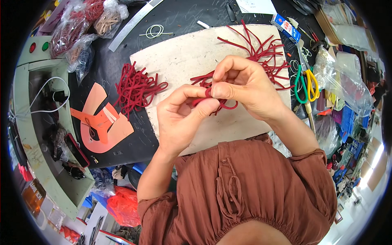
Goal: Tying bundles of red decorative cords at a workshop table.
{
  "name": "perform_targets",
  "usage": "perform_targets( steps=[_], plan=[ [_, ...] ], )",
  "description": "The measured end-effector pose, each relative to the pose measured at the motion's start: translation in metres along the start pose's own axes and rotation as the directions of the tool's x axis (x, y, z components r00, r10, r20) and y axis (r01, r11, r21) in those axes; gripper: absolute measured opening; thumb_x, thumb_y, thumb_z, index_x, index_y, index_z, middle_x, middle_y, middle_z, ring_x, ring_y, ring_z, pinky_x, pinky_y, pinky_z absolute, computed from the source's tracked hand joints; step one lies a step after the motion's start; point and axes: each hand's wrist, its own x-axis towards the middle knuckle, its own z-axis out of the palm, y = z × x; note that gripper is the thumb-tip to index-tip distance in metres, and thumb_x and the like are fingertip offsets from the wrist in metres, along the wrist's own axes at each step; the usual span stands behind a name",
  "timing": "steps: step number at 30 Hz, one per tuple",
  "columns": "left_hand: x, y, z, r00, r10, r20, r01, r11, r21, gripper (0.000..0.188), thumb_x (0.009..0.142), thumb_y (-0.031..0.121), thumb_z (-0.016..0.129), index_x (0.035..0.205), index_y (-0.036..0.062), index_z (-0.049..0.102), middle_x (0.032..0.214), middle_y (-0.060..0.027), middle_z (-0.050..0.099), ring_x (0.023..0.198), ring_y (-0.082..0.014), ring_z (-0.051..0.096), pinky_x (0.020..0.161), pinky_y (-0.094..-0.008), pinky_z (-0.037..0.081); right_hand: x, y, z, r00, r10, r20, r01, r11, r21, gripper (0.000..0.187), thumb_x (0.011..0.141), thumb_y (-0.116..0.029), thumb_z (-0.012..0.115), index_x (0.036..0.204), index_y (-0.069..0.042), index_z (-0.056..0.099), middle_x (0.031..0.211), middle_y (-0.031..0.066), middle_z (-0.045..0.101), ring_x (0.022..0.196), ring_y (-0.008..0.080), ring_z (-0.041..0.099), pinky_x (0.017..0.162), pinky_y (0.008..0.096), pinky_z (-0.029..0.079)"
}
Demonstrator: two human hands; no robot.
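**Knotting red cord, mid-loop**

Head view: both hands over the pale board (175, 57). Left hand (179, 118) and right hand (241, 83) pinch one red cord (222, 107) between fingertips, mid-tie I'd say. Next needs a steady pull. Finished pile (136, 87) sits left.

The cord (212, 102) between the fingers is dark red. The pile of cords (136, 87) on the left and the loose strips (261, 51) far right are the same dark red. The board (183, 61) is pale cream with grey specks. The table (179, 16) is black. The paper shapes (102, 126) are orange. The scissors (306, 83) have one green handle and one yellow. The shirt (245, 192) is plain rust brown.
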Motion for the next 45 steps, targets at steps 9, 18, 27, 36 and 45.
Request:
perform_targets(
  steps=[9,18,27,36,45],
  plan=[
    [0.0,0.005,0.002,0.989,0.079,-0.121,-0.046,0.966,0.253,0.013,0.078,-0.006,0.058,0.092,-0.0056,0.058,0.085,-0.0074,0.061,0.074,-0.0104,0.06,0.066,-0.0214,0.049,-0.009,0.005,0.011,0.961,-0.273,0.052,0.275,0.912,-0.303,0.014,0.082,-0.007,0.06,0.094,0.0,0.057,0.077,0.0005,0.059,0.069,0.0059,0.054,0.061,0.0213,0.045],
    [0.004,0.018,-0.017,0.99,-0.108,0.09,0.054,0.885,0.463,0.014,0.074,-0.001,0.066,0.086,-0.0026,0.058,0.077,-0.0073,0.063,0.069,-0.0088,0.06,0.059,-0.0196,0.047,-0.008,-0.004,-0.003,0.924,-0.261,0.278,0.381,0.612,-0.693,0.013,0.079,-0.008,0.057,0.09,-0.002,0.061,0.079,0.0085,0.06,0.069,0.0193,0.06,0.06,0.0282,0.046],
    [0.005,0.013,-0.03,0.98,-0.107,0.165,-0.009,0.814,0.581,0.014,0.077,0.007,0.066,0.081,-0.002,0.057,0.076,-0.0059,0.06,0.07,-0.0104,0.054,0.064,-0.0239,0.044,-0.013,0.002,0.0,0.943,-0.311,0.121,0.298,0.623,-0.723,0.007,0.073,-0.003,0.058,0.078,-0.002,0.061,0.066,0.0091,0.057,0.057,0.0206,0.057,0.05,0.0283,0.044],
    [-0.001,0.011,-0.019,0.974,-0.192,-0.118,0.191,0.981,-0.02,0.009,0.081,0.001,0.058,0.089,-0.0027,0.055,0.081,-0.0105,0.063,0.065,-0.0176,0.063,0.057,-0.0242,0.051,-0.01,0.007,0.001,0.978,-0.204,0.035,0.195,0.851,-0.487,0.01,0.078,-0.009,0.06,0.083,0.0,0.061,0.074,0.0056,0.061,0.063,0.0107,0.057,0.055,0.0239,0.046],
    [-0.001,0.015,-0.011,0.977,-0.158,-0.145,0.173,0.981,0.093,0.019,0.08,0.002,0.06,0.097,-0.0067,0.058,0.08,-0.013,0.063,0.066,-0.0182,0.064,0.058,-0.0245,0.052,-0.013,0.006,0.006,0.996,-0.034,-0.078,0.012,0.966,-0.26,0.017,0.083,-0.012,0.06,0.093,0.001,0.061,0.075,0.0028,0.063,0.07,0.0055,0.057,0.062,0.0201,0.046]
  ],
)
